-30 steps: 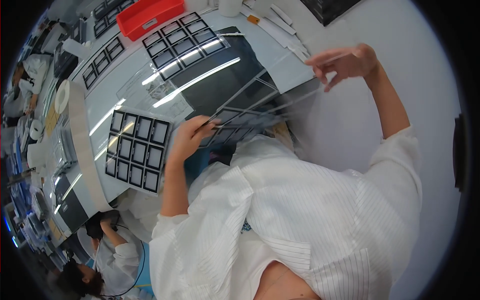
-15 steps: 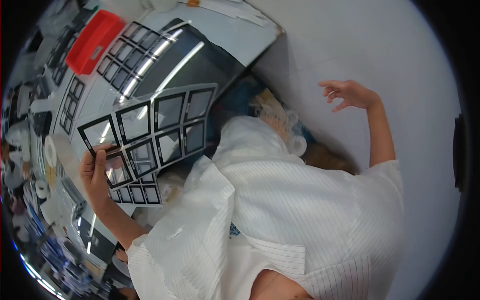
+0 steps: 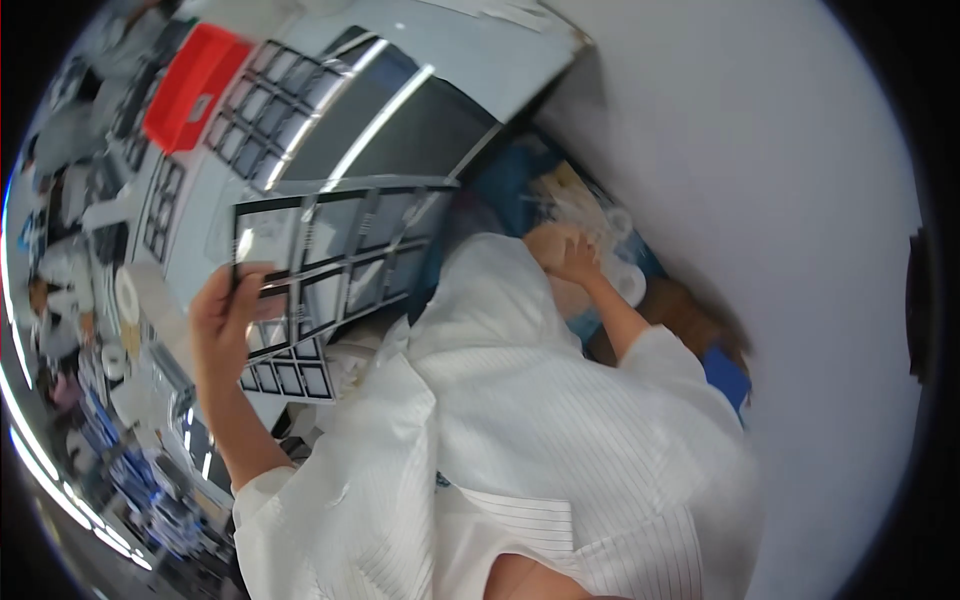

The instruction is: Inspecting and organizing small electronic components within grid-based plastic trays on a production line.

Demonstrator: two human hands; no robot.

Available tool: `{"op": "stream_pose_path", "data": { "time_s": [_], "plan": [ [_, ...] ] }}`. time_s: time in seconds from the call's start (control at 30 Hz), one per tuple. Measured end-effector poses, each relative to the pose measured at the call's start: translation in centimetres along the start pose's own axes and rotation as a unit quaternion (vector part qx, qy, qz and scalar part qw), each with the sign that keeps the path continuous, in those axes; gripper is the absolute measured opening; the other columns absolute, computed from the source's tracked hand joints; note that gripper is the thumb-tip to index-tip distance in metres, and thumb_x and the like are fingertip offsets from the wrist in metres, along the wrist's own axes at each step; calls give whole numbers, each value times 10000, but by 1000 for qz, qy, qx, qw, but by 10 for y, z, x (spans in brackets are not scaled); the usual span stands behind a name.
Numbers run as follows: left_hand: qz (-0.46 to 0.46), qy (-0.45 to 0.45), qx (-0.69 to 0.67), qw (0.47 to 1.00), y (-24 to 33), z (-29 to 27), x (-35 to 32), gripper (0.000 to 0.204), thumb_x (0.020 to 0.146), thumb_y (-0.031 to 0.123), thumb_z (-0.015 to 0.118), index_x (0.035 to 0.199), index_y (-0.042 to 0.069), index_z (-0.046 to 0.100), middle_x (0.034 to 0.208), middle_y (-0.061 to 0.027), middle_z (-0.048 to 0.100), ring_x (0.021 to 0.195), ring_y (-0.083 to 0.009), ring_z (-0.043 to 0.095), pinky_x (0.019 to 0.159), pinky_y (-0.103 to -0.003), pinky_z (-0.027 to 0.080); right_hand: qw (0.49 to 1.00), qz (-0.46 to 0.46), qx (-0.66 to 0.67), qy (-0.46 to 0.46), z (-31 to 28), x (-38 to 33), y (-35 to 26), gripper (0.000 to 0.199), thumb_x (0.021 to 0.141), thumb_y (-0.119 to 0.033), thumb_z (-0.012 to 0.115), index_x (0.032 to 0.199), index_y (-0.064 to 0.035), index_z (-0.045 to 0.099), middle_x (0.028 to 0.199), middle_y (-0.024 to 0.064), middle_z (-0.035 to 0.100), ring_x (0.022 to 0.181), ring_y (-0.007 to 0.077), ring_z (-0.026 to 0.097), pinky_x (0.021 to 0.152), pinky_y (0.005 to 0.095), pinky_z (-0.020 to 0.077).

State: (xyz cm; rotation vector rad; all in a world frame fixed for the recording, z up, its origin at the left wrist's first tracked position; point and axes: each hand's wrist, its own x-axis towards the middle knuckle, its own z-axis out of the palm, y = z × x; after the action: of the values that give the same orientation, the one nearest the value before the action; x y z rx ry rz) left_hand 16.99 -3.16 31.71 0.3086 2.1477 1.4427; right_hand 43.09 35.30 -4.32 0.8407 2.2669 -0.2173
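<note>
My left hand (image 3: 228,310) is closed on the near left edge of a clear sheet (image 3: 372,222) printed with several black rectangular frames. The sheet is held up and tilted above the table edge, slightly blurred. At my right side, my right hand (image 3: 577,262) is lowered by my lap, fingers apart, against what looks like my knee. Nothing shows in it. Just beyond it are crumpled clear plastic and white rolls (image 3: 628,285) in a low spot by the wall.
On the white table (image 3: 478,45) lie a large dark glossy sheet (image 3: 440,125), more framed sheets (image 3: 265,105) and a red tray (image 3: 195,88). A white tape roll (image 3: 128,295) stands farther left. A blue object (image 3: 727,377) is by my right side, near a pale wall (image 3: 800,250).
My right hand has swung down and left from out over the floor to beside my lap. My left hand has shifted right, turning the sheet to a steeper slant.
</note>
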Motion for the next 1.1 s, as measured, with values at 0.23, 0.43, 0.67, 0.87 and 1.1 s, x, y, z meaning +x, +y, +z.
{"op": "stream_pose_path", "data": {
  "time_s": [0.23,0.43,0.67,0.87,1.1],
  "plan": [
    [41,-50,37,997,6,30,1,107,932,22,536,933,-42,621,865,-37,674,707,-72,589,658,-211,508,670,-618,411,1,-329,-114,-150,470,818,-222,713,1212,-30,547,1121,76,621,952,151,562,821,285,441],
    [184,-169,-416,874,-68,-34,-5,782,849,648,498,1327,30,486,1202,-207,601,1053,-303,612,973,-417,439,687,-661,267,-142,-394,-122,-198,231,834,-43,687,1041,15,602,825,47,670,693,106,624,632,208,483],
    [-129,-13,-470,873,-158,78,40,134,932,162,555,1003,51,580,1090,-104,623,982,-199,635,873,-371,518,700,-552,442,-102,-412,-29,-263,184,920,-157,609,1039,-19,583,795,29,660,721,58,606,608,184,459],
    [-76,230,-328,913,-162,19,112,182,941,234,556,848,77,568,711,-1,588,650,-120,616,576,-250,493,690,-573,443,-3,-424,112,-329,169,926,-197,598,969,-34,590,738,21,639,601,38,541,477,193,386],
    [-91,409,33,908,-210,-67,197,273,910,282,572,821,25,598,669,-114,621,643,-250,619,568,-369,462,766,-551,330,32,-415,203,-443,262,847,-251,686,888,3,634,673,30,647,570,82,573,506,250,435]
  ]
}}
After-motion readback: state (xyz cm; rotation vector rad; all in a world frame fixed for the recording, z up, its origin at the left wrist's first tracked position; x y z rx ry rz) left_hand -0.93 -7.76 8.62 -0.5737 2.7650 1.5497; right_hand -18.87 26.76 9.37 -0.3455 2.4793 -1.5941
